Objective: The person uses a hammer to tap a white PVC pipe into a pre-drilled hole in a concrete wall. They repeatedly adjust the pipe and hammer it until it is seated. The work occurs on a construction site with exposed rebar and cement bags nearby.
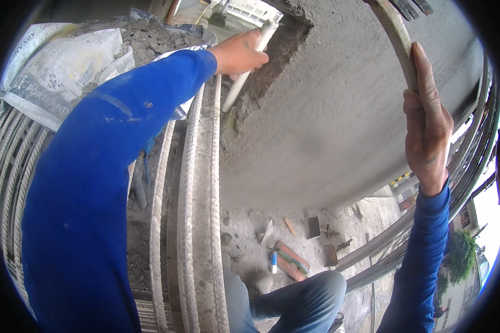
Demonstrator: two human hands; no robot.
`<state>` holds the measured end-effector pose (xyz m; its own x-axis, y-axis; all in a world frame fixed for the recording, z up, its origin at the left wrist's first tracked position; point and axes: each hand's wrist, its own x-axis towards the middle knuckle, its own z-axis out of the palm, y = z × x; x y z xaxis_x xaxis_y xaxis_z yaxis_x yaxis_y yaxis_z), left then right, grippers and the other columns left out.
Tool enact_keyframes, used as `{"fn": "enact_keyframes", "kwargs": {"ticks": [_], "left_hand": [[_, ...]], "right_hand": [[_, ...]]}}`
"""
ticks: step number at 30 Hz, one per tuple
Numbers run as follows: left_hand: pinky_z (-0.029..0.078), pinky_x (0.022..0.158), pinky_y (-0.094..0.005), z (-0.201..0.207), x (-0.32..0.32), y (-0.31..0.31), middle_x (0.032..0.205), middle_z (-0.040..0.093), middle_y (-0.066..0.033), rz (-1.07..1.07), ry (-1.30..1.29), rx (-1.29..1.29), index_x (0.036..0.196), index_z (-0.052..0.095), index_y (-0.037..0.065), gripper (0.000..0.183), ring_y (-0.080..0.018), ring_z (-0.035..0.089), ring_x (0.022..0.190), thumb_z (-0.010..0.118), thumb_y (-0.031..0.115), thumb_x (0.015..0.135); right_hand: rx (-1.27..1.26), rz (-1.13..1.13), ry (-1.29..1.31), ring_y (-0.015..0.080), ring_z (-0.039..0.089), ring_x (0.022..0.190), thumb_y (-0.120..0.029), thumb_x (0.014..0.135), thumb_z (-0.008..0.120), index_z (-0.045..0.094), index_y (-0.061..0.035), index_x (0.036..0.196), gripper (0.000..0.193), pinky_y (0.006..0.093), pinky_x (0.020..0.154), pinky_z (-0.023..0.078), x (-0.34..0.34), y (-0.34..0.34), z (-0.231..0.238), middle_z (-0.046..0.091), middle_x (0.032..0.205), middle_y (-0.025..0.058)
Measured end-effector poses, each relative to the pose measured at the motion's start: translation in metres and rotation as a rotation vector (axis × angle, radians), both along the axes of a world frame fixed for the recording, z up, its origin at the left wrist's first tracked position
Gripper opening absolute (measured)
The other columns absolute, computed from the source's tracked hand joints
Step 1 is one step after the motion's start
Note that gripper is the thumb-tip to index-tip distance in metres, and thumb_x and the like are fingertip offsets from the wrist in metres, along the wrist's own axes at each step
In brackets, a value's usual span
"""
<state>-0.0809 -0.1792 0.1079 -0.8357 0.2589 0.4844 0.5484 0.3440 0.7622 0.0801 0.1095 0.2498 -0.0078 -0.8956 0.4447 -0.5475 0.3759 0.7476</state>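
As the left hand (236, 54) curls round a white pipe (237, 91), its fingers and thumb closed on the upper part, the pipe slants beside a rough, broken edge (286, 61) of a grey wall (344, 116), its lower end hanging clear of the grip. Well to the right of the pipe, the right hand (429, 125) holds a wooden-handled hammer (395, 41) with a dark forked head, the handle pinched between thumb and extended fingers; the head is partly cut off by the upper edge of the view. Just below and left of the pipe, long ribbed steel bars (190, 222) run toward the wearer. Farther left of it, beyond the blue sleeve (89, 183), lie pale printed sacks (72, 61) and a heap of grey rubble (150, 40). Well below the pipe, on the concrete floor (241, 222), are a float (286, 270) with a green handle, a blue-and-white cylindrical object (273, 262) touching or just beside it, and two small boxy metal pieces (313, 226). Nearer the wearer than these, also below the pipe, is a bent knee (325, 288) in grey-blue trousers.
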Motion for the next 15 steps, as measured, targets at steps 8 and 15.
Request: {"fn": "enact_keyframes", "kwargs": {"ticks": [8,15], "left_hand": [[0.052,0.077,-0.0427,-0.003,-0.011,-0.002,0.090,0.067,-0.0195,0.112,0.267,-0.016,0.113,0.050,-0.003,0.036,-0.0305,0.068,0.082,0.057,0.025,0.092],[0.052,0.082,-0.0449,0.011,0.010,0.005,0.089,0.067,-0.0203,0.146,0.246,-0.188,0.115,0.048,-0.004,0.038,-0.0343,0.068,0.085,0.049,0.028,0.095]], "right_hand": [[-0.093,0.027,-0.114,0.0225,0.066,0.091,0.003,0.093,0.055,0.045,-0.0152,0.150,0.060,0.0365,0.079,0.059,0.001,-0.037,-0.020,0.060,0.140,0.0084],[-0.011,0.038,-0.090,0.0125,0.063,0.066,0.005,0.095,0.051,0.039,-0.0088,0.153,0.061,0.0307,0.066,0.059,0.006,-0.041,-0.015,0.053,0.147,0.0123]]}}
